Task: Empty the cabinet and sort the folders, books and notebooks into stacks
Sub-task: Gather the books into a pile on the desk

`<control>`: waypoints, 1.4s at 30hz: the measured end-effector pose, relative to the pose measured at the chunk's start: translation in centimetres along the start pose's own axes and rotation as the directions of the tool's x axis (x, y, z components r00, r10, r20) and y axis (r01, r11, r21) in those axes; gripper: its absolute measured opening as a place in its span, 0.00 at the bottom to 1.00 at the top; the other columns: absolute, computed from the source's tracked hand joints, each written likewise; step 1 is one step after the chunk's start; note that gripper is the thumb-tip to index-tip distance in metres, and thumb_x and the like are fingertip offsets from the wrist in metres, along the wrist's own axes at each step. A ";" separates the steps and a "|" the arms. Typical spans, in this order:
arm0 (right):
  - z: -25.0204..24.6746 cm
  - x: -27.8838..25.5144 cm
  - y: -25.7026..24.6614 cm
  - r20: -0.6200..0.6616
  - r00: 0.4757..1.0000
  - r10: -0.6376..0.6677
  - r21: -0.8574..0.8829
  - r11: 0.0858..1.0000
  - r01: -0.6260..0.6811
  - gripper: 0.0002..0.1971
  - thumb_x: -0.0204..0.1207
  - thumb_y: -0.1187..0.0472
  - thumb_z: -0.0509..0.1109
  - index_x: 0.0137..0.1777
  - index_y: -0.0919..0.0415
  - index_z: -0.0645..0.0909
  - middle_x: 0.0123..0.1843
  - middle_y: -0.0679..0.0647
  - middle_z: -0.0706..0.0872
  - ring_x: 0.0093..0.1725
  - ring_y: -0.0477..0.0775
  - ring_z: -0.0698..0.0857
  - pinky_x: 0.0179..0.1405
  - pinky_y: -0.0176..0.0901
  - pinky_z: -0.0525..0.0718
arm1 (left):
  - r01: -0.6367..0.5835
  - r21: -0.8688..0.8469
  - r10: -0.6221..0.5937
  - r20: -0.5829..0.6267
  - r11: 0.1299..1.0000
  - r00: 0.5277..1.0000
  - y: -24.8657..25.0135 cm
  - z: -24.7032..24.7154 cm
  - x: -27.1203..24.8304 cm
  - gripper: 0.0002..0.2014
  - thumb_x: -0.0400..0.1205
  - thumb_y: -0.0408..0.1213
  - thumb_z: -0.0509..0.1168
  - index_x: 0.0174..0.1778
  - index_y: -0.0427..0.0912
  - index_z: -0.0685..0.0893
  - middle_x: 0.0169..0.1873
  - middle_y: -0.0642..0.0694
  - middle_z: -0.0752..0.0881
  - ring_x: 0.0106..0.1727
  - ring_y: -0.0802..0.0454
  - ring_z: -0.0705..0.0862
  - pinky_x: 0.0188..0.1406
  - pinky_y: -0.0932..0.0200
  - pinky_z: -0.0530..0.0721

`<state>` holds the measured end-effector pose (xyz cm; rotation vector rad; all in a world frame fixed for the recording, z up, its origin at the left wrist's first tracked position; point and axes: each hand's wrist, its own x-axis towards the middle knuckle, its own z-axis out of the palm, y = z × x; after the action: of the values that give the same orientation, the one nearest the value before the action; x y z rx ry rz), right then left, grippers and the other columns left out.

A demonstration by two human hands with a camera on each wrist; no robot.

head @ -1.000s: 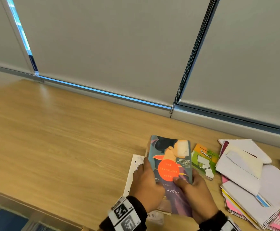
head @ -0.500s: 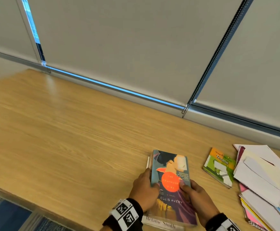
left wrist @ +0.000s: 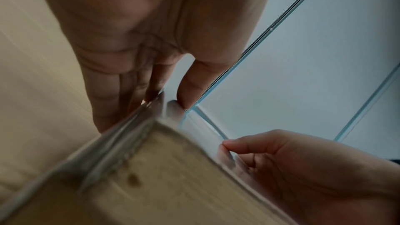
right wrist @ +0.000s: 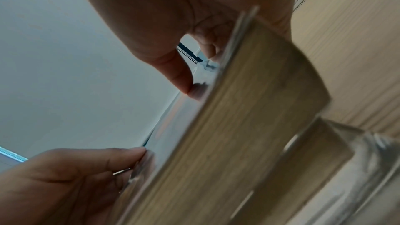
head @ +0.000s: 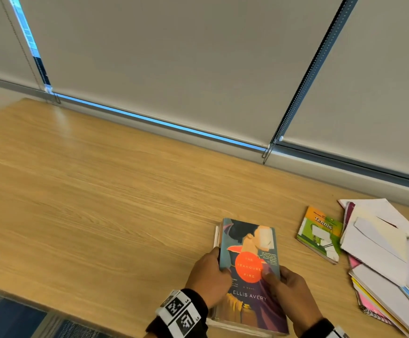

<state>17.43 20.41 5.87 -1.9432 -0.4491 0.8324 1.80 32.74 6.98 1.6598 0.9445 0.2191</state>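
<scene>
A paperback novel (head: 249, 272) with a blue cover and an orange disc lies on top of a white book (head: 216, 236) on the wooden table (head: 101, 203). My left hand (head: 217, 263) grips the novel's left edge, thumb on the cover. My right hand (head: 275, 274) grips its right edge the same way. In the left wrist view my left hand (left wrist: 166, 98) holds the corner of the page block (left wrist: 162, 177). In the right wrist view my right hand (right wrist: 199, 71) pinches the novel (right wrist: 238, 126), which is tilted up off the lower book (right wrist: 324, 160).
A small green and orange Tennis book (head: 320, 232) lies to the right of the novel. Further right is a loose pile of papers, envelopes and spiral notebooks (head: 381, 259). Window blinds (head: 198, 69) close off the far edge. The table's near edge runs at the lower left.
Both hands have carried the novel left, away from the Tennis book, and over the white book, which now shows only a narrow edge. The head view has also shifted.
</scene>
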 end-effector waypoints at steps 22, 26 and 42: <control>0.6 -0.6 1.0 0.039 0.999 -0.021 0.106 0.994 0.017 0.11 0.75 0.53 0.67 0.54 0.37 0.85 0.48 0.50 0.93 0.51 0.59 0.90 0.58 0.65 0.85 | 0.055 -0.131 -0.044 0.088 0.990 0.995 0.3 0.4 0.3 0.17 0.81 0.29 0.62 0.58 0.58 0.80 0.52 0.51 0.90 0.53 0.51 0.88 0.61 0.44 0.85; -0.7 -1.0 1.4 -0.005 1.000 -0.019 0.092 0.996 0.019 0.13 0.71 0.51 0.67 0.55 0.39 0.84 0.48 0.46 0.92 0.50 0.55 0.90 0.59 0.62 0.85 | 0.053 -0.130 -0.037 0.122 0.990 0.992 0.9 1.6 0.6 0.17 0.82 0.29 0.62 0.56 0.59 0.80 0.52 0.52 0.91 0.54 0.52 0.89 0.62 0.44 0.85; -6.0 -1.9 2.4 -0.091 0.995 0.046 0.130 0.991 -0.034 0.15 0.71 0.48 0.66 0.58 0.38 0.83 0.50 0.45 0.92 0.51 0.52 0.91 0.59 0.60 0.85 | 0.043 -0.087 -0.023 0.222 0.995 0.975 2.9 6.9 2.0 0.17 0.83 0.30 0.62 0.55 0.62 0.79 0.51 0.51 0.90 0.52 0.50 0.89 0.61 0.40 0.85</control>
<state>20.26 14.33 6.39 -1.8685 -0.2939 0.7731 8.60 28.97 6.66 1.5467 0.7819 0.0525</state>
